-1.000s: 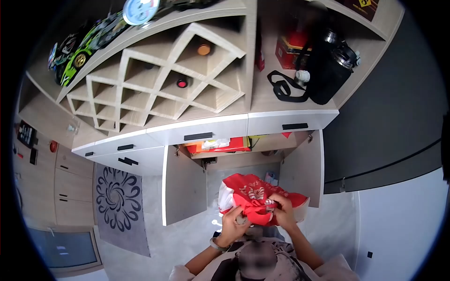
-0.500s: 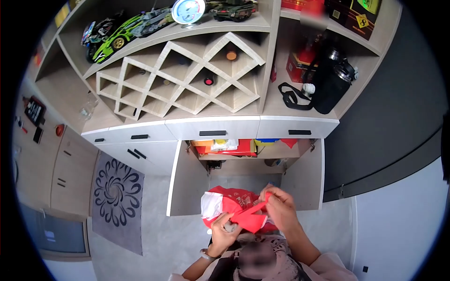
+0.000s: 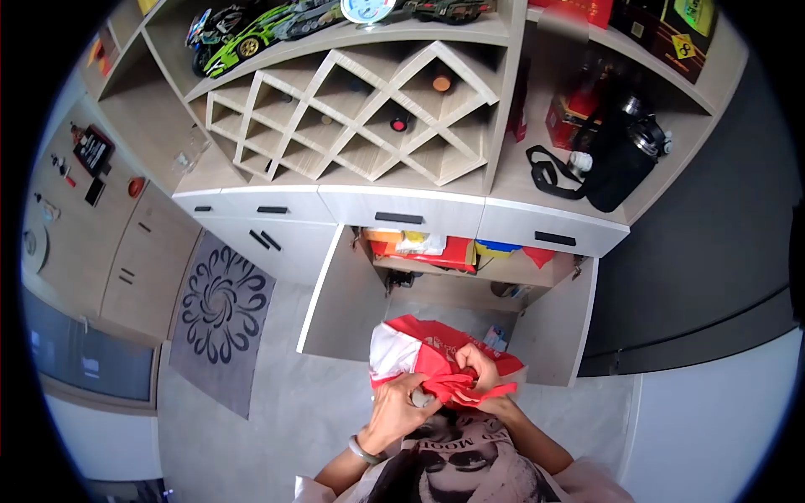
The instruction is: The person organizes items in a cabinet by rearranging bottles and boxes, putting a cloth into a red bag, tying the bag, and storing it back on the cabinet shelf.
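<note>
Red-and-white bag [image 3: 436,339] is held up before an open lower cabinet, one door [image 3: 348,310] standing to its left. Left hand [image 3: 398,412] and right hand [image 3: 480,371] each close their grip on bunched red cloth at its near edge. A firm pinch, hands kept close together, would probably control the folds best. The bag looks soft and creased, pale lettering on red, one side white.

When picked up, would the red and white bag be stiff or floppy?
The red and white bag is probably floppy: its material bunches between the left hand and right hand. Its creased outline suggests it may sag when lifted. Weight is uncertain: its inside is hidden.
</note>
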Tool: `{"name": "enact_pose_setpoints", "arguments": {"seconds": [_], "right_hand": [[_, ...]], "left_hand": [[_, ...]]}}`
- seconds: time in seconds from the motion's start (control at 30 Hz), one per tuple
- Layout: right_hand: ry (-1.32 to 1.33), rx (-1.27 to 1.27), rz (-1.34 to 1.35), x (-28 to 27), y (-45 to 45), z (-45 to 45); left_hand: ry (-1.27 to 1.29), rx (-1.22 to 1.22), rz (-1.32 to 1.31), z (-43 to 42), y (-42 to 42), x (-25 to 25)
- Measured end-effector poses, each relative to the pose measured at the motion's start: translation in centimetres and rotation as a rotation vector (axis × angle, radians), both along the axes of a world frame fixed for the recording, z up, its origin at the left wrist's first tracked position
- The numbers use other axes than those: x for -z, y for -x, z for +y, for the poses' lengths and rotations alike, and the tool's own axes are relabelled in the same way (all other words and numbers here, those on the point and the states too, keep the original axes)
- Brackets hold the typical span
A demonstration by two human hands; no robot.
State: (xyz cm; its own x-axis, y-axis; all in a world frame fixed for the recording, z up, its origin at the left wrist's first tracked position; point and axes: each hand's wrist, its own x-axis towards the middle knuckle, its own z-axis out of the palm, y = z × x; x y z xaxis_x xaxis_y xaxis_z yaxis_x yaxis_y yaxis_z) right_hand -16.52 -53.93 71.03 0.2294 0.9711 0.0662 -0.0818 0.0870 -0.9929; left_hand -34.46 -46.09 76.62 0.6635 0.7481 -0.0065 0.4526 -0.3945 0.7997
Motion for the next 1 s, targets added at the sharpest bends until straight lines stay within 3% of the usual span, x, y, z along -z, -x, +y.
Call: {"name": "enact_pose_setpoints", "arguments": {"seconds": [0.1,0.17,0.23,0.3,0.4,0.43,0.5,0.53,0.57,0.63,0.7,0.77,0.83,0.9,1.0], "right_hand": [[0.153,-0.201,0.087,-1.2,-0.8,0.1],[0.083,-0.388,0.170,-2.5,-2.9,0.0],[0.269,-0.404,0.412,-4.2,-3.9,-0.3],[0.243,-0.437,0.316,-3.5,-5.4,-0.4],[0.236,-0.614,0.510,-1.9,-7.0,-0.4],[0.233,-0.613,0.511,-2.1,-7.1,-0.2],[0.312,-0.629,0.323,-2.5,-7.0,0.3],[0.236,-0.612,0.080,-2.7,-6.3,0.3],[0.235,-0.613,0.078,-3.1,-5.7,0.2],[0.209,-0.398,-0.328,-3.6,-4.6,-0.3],[0.102,-0.278,-0.300,-2.7,-3.7,-0.4],[-0.015,0.053,-0.365,-2.6,-3.0,-0.4],[0.050,0.117,-0.314,-2.5,-2.1,-0.7],[-0.061,0.340,-0.437,-2.1,-1.3,-0.5],[-0.050,0.436,-0.468,-1.3,-1.3,-0.7]], "left_hand": [[0.027,0.071,0.137,0.6,0.4,-2.0],[0.113,0.055,0.158,1.1,0.2,-2.2],[0.132,0.125,0.035,1.4,-0.4,-2.4],[0.120,0.128,0.001,1.2,-0.7,-2.1],[0.083,0.134,0.017,0.8,-0.8,-1.9],[0.070,0.137,0.046,0.8,-0.7,-1.9],[0.053,0.140,0.075,0.8,-0.7,-2.2],[0.046,0.136,0.095,0.8,-0.8,-2.4],[0.040,0.131,0.114,0.8,-0.8,-2.5],[0.009,0.126,0.132,0.7,-0.8,-2.2],[-0.023,0.123,0.149,0.7,-0.9,-2.4],[0.001,0.079,0.222,0.4,-0.8,-2.8],[-0.009,0.048,0.215,0.1,-0.6,-2.3],[-0.025,0.022,0.205,-0.2,-0.3,-2.1],[-0.013,-0.013,0.239,-0.6,0.1,-2.4]]}}
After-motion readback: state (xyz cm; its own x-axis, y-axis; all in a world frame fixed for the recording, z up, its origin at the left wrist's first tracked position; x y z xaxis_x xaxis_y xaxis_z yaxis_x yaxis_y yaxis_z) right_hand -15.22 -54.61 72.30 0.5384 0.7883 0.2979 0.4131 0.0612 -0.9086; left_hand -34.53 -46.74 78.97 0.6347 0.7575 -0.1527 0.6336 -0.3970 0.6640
